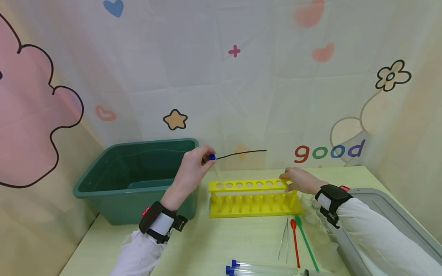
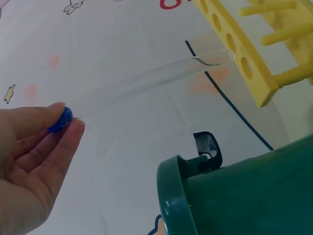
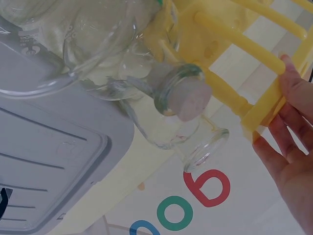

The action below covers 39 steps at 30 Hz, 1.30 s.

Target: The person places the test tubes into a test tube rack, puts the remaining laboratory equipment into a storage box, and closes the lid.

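Observation:
Between thumb and fingertips, my left hand pinches the blue cap of a clear test tube. The tube slants down, its far end right at the holes near the left end of a yellow test tube rack. My right hand grips the right end of the rack's top bar, thumb on one side and fingers on the other in the right wrist view. The rack stands upright on the table, with a row of round holes above a row of pegs.
A green tub stands left of the rack. Glass flasks, one with a stopper, crowd its right end beside a grey tray lid. In front lie tweezers, a red spoon, a green spoon and blue-capped tubes.

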### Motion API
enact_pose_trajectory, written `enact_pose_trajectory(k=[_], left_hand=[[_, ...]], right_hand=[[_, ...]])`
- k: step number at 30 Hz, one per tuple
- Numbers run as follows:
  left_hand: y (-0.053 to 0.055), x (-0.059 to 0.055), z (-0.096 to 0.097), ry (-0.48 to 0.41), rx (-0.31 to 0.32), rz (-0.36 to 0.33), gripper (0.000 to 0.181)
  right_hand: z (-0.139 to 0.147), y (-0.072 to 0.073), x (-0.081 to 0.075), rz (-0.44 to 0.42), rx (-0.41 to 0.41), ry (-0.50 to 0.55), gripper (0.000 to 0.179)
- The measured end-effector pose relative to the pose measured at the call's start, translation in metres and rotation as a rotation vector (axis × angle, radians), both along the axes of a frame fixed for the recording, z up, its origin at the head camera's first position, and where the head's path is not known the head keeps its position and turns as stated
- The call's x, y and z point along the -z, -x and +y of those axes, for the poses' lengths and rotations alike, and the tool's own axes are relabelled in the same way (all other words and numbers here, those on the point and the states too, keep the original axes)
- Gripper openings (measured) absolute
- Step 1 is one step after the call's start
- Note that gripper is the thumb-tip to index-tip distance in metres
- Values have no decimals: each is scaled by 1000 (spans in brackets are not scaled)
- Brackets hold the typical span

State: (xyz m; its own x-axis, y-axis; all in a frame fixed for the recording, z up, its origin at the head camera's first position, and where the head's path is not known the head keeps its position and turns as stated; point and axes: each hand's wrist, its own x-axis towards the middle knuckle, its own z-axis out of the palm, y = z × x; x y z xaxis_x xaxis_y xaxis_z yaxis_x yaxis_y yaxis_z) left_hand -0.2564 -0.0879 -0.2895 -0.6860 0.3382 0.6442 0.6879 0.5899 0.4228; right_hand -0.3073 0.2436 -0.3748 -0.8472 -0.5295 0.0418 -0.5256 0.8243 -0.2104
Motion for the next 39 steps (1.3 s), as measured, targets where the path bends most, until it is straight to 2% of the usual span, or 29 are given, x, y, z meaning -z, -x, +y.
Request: enact_pose_trajectory(k=[8, 21, 25, 33, 39], left_hand=[[6, 3, -2, 17, -21, -10, 16], [17, 15, -2, 77, -66, -88, 16], [21, 15, -1, 97, -88, -121, 16], [26, 18, 7, 155, -130, -231, 18], [32, 22, 12, 191, -137, -255, 14]], right_hand=[[0, 0, 1, 7, -5, 7, 40], [0, -1, 1, -6, -34, 18, 41], [0, 0, -1, -3, -33, 11, 41], [2, 0, 0, 17, -63, 12, 40], [2, 2, 0, 10, -61, 7, 40]])
